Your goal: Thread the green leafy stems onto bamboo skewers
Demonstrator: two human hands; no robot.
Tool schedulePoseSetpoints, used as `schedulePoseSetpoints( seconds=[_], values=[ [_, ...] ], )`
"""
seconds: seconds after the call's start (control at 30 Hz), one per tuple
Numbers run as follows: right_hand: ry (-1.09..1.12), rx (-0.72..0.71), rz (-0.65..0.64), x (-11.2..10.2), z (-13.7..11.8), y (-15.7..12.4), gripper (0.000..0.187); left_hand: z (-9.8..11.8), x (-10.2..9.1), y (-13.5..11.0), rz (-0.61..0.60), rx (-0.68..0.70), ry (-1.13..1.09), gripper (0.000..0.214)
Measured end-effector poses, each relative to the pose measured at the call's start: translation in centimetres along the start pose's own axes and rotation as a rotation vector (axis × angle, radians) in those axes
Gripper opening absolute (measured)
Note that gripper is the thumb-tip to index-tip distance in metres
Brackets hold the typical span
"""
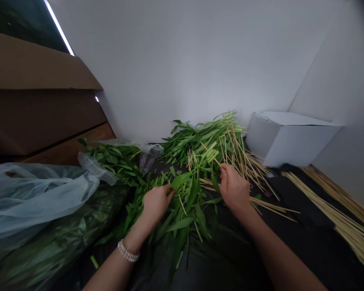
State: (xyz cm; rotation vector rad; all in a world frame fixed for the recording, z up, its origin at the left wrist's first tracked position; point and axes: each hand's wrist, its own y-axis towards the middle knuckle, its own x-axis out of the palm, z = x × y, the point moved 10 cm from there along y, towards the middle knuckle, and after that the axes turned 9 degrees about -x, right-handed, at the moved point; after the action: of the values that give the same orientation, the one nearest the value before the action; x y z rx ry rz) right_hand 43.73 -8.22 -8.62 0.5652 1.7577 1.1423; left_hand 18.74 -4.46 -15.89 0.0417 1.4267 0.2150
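Observation:
My right hand [234, 186] is closed round a thin bamboo skewer [217, 162]. Pale green stem pieces [209, 155] of leafy greens sit side by side on the skewer, their long leaves hanging below. My left hand [156, 199], a beaded bracelet at the wrist, pinches at the leaves of water-spinach-like greens [182, 222]; its fingertips are partly hidden. Behind my hands lies a heap of skewered greens [197, 139], stems to the right and leaves to the left. Loose skewers [245, 161] lean across that heap.
Plastic bags [42, 198] of greens fill the left side, with more leaves [115, 157] behind. A cardboard box [42, 60] stands at back left, a white box [291, 135] at back right. Bundles of skewers [324, 210] lie on the right. A white wall [194, 60] bounds the back.

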Motion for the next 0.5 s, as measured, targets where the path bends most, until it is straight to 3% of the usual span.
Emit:
schedulePoseSetpoints(
  seconds=[0.3, 0.43, 0.5],
  values=[
    [0.008, -0.068, -0.017, 0.6, -1.3, -0.3, 0.027, -0.4, -5.0, 0.0, 0.334, 0.133, -0.612, 0.020],
    [0.023, -0.141, -0.022, 0.8, -2.4, -0.6, 0.025, -1.4, -6.5, -0.4, 0.454, 0.080, -0.528, 0.022],
    [0.019, -0.146, -0.023, 0.9, -2.5, -0.6, 0.025, -1.4, -6.1, -0.2, 0.399, 0.046, -0.392, 0.023]
  ],
)
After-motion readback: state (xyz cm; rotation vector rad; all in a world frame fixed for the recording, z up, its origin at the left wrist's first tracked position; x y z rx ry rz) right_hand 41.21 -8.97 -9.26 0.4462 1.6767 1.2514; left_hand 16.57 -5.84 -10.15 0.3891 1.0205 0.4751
